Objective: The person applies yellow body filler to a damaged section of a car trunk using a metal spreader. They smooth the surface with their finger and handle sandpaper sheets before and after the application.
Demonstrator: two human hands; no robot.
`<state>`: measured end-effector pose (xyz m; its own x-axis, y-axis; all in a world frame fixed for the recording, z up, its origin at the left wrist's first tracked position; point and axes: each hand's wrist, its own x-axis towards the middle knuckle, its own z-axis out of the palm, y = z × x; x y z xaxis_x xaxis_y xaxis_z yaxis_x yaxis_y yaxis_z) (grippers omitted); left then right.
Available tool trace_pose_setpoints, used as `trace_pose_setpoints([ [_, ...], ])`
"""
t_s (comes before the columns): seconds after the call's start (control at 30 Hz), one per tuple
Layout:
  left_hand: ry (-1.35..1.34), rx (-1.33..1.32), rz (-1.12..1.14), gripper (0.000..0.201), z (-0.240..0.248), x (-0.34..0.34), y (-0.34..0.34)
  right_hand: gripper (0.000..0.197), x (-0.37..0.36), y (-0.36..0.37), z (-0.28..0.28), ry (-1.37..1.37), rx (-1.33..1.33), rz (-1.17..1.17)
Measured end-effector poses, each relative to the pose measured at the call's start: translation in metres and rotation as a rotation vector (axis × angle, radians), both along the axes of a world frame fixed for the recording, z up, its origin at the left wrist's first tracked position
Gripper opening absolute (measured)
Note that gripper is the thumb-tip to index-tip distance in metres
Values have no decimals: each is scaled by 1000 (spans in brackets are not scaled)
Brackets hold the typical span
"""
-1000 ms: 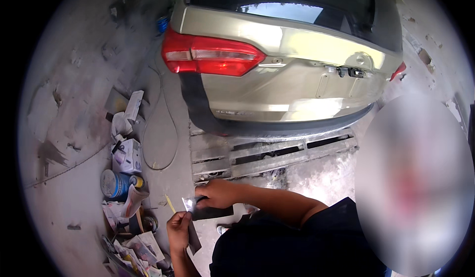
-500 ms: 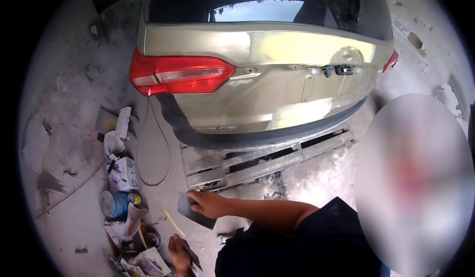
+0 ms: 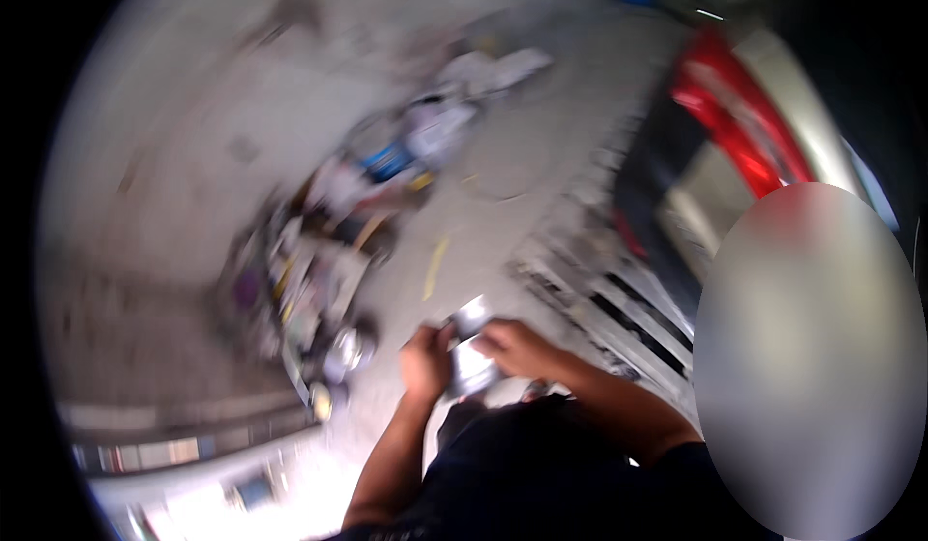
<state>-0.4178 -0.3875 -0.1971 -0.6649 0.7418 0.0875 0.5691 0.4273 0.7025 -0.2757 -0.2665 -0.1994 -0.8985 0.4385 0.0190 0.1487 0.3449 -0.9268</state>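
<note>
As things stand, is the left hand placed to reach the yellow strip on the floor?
Probably not at once: the left hand is on the shiny sheet with the right hand, and the yellow strip lies apart on the floor.

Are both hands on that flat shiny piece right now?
Yes, the left hand and the right hand both grip the flat shiny piece from opposite sides, in front of the body.

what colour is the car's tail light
Red; the long curved tail light on the car's rear shows best, though blurred, at the upper right of the head view.
</note>
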Motion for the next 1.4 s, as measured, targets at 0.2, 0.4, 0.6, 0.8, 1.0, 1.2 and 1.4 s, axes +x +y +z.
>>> trace_pose_setpoints([
  [0.2,27,181,345,20,-22,-64,-65,26,-95,-62,12,-185,13,40],
  [0.4,-155,179,819,23,-43,-158,-141,24,-177,-118,-5,-108,177,239],
  [0.6,-613,640,1305,36,-101,-216,-211,16,-256,-153,-33,-174,121,468],
  [0.8,-307,574,1490,35,-118,-234,-203,31,-310,-189,-66,-271,268,826],
  [1.0,-265,237,1647,27,-118,-228,-203,33,-341,-184,-100,-409,270,1048],
  [1.2,-294,81,1656,34,-170,-196,-204,35,-383,-161,-137,-291,127,1023],
  [1.4,-522,-24,1522,34,-256,-159,-212,30,-432,-151,-211,-323,86,1065],
])
